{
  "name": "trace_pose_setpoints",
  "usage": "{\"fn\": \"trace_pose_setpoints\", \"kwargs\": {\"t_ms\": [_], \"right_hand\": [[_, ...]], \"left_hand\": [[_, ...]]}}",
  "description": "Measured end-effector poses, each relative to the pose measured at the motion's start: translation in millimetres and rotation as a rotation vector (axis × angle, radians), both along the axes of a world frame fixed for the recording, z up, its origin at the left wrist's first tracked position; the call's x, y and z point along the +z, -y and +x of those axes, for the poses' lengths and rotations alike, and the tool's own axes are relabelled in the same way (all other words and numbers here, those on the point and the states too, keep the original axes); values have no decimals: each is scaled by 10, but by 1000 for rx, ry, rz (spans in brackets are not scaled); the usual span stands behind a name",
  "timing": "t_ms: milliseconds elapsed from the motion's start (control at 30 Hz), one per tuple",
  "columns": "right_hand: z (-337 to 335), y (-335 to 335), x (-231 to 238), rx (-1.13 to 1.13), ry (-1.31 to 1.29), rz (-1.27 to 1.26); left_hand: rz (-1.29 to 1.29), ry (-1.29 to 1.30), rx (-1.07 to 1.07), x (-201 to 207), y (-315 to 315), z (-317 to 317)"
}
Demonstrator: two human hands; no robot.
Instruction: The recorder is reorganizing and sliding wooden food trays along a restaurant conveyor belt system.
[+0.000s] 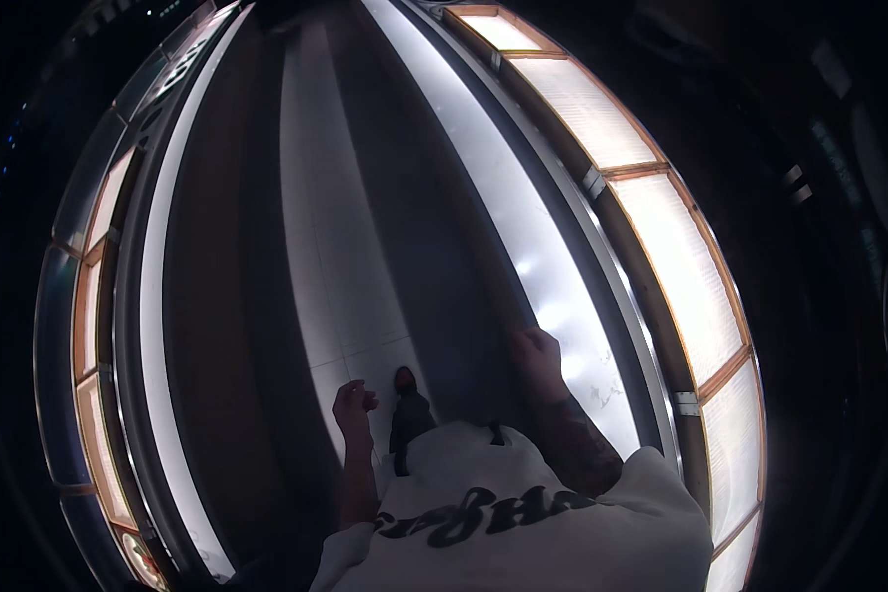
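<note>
My left hand (353, 405) hangs in front of me at waist height over the walkway floor, its fingers loosely curled with a small gap, and nothing shows in it. My right hand (539, 355) hangs further forward, beside the bright white counter (562, 286). Its fingers are folded in, and no thing is visible in it. I cannot tell whether it touches the counter's near edge. One dark shoe (405, 378) of mine shows on the floor between the hands.
A pale strip of light runs along the tiled floor (331, 207) between two long dark-fronted counters. Glowing wood-framed panels (676, 261) line the right side; similar lit panels (91, 311) line the left beyond another narrow white counter (154, 266). Outer surroundings are dark.
</note>
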State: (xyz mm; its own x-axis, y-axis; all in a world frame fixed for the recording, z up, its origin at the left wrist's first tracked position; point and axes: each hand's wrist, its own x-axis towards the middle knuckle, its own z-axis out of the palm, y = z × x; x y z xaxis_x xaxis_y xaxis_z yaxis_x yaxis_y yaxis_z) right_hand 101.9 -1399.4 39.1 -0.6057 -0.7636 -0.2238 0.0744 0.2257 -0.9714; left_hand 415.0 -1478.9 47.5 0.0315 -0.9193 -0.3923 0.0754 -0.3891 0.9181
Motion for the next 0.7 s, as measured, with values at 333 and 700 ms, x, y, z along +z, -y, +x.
{"fn": "trace_pose_setpoints", "kwargs": {"t_ms": [333, 700], "right_hand": [[-321, 1015, 106, -421, -5, 136], [-1414, 3167, -419, -350, 256, 15]], "left_hand": [[-86, -69, -495, 149, 2866, -814], [-27, -2, -497, 52, 4160, -2415]]}}
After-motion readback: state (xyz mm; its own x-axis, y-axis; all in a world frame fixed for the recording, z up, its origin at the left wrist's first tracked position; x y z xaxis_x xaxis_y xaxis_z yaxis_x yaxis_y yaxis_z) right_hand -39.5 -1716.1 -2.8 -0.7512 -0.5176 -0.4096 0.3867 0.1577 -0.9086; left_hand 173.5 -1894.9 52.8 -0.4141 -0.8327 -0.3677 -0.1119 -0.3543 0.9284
